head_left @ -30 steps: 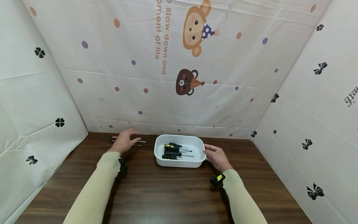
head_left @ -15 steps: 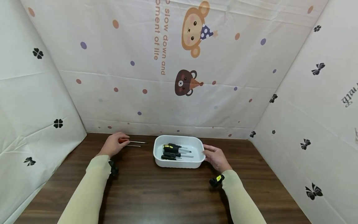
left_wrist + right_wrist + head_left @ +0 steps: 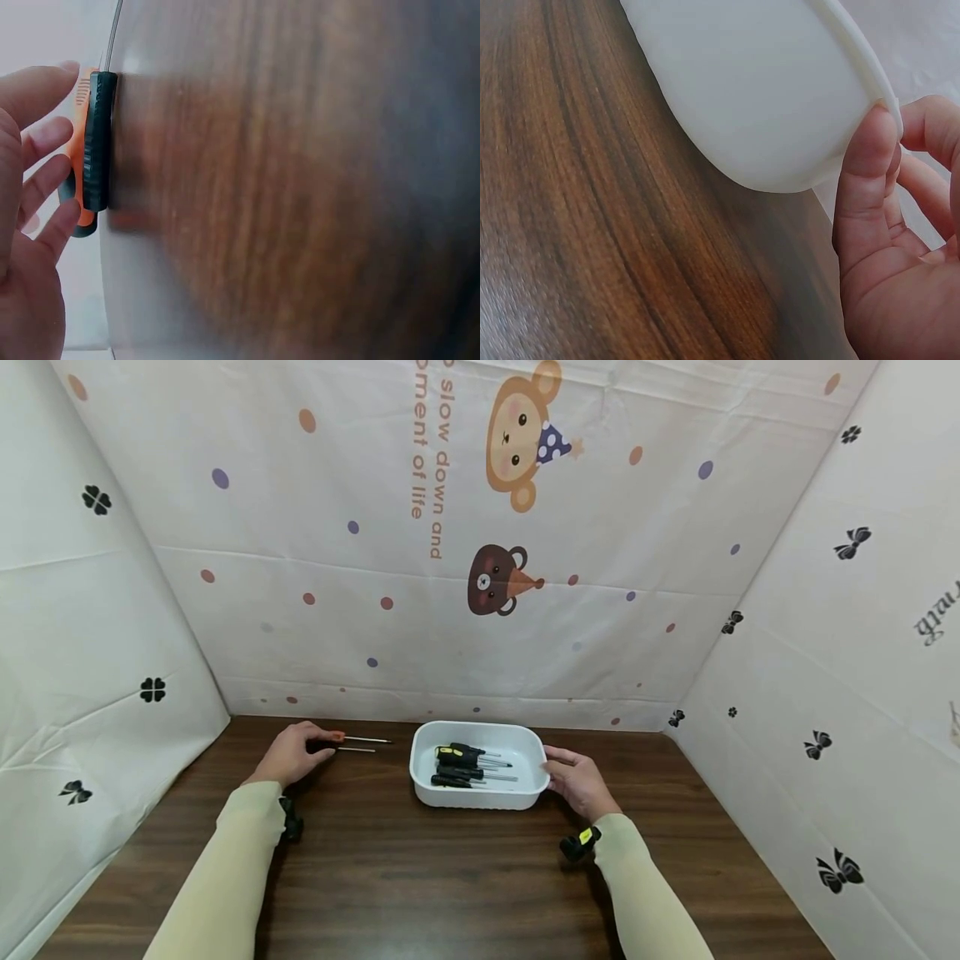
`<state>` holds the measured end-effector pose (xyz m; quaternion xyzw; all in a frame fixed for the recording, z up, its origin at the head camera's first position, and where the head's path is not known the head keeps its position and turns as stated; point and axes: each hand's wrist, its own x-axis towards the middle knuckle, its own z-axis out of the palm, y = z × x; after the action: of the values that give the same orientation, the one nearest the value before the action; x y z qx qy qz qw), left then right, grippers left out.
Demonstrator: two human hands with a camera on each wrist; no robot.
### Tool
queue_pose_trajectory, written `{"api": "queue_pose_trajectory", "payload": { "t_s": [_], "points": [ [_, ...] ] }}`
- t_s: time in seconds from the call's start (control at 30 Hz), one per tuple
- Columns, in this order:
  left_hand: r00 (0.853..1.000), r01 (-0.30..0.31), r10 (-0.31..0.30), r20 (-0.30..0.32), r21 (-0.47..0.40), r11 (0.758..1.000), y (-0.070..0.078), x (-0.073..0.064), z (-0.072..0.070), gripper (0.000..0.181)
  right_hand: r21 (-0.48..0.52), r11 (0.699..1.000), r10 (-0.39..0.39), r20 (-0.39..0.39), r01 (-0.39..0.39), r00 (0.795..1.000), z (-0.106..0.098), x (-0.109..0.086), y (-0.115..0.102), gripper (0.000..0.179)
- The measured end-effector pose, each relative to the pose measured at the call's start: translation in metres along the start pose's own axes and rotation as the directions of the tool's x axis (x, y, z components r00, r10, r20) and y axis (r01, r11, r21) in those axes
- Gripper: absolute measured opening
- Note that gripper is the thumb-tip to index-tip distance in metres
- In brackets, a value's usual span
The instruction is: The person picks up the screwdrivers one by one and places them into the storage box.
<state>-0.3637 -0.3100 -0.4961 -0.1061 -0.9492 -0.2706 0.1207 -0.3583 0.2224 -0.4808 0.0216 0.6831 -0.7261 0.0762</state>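
Observation:
At the far left of the table, my left hand [image 3: 288, 756] is spread beside two screwdrivers. One has an orange-and-black handle [image 3: 80, 112]; in front of it lies a screwdriver with a black ribbed handle [image 3: 97, 146]. In the left wrist view the thumb and fingers are parted around the handles, not closed on them; whether a fingertip touches is hard to tell. My right hand [image 3: 581, 785] pinches the right end of a white plastic box [image 3: 480, 798], thumb and forefinger at the rim [image 3: 855, 45]. Several black-handled screwdrivers [image 3: 459, 772] lie inside, some with yellow marks.
The brown wood-grain table [image 3: 420, 877] runs back to a printed cloth wall [image 3: 420, 635]. Similar white cloth stands at the left [image 3: 67, 635] and right [image 3: 787, 693]. The box stands close to the back wall.
My left hand has moved left from above the screwdriver shafts to their handles, uncovering the orange handle's front end. The right hand stays at the box; the screwdrivers look unmoved.

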Motion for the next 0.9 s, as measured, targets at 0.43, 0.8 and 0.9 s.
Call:
{"api": "queue_pose_trajectory", "payload": {
  "t_s": [0.43, 0.8, 0.9],
  "points": [
    [0.999, -0.021, 0.018, 0.036, 0.084, 0.996, 0.0009, 0.001, -0.0008, 0.023, -0.016, 1.0, 0.0, -0.006, 0.0, 1.0, 0.001, 0.0001, -0.0011, 0.051],
    [0.999, -0.033, 0.029, 0.036, 0.133, 0.99, 0.0022, 0.0024, -0.0007, 0.021, -0.012, 1.0, 0.007, -0.001, -0.007, 1.0, -0.0008, 0.0009, -0.0011, 0.051],
    [0.999, -0.024, 0.019, 0.042, 0.135, 0.991, 0.0019, 0.0036, 0.0005, 0.021, -0.014, 1.0, 0.008, -0.005, -0.008, 1.0, -0.0011, 0.0005, -0.0011, 0.05]
  ]
}}
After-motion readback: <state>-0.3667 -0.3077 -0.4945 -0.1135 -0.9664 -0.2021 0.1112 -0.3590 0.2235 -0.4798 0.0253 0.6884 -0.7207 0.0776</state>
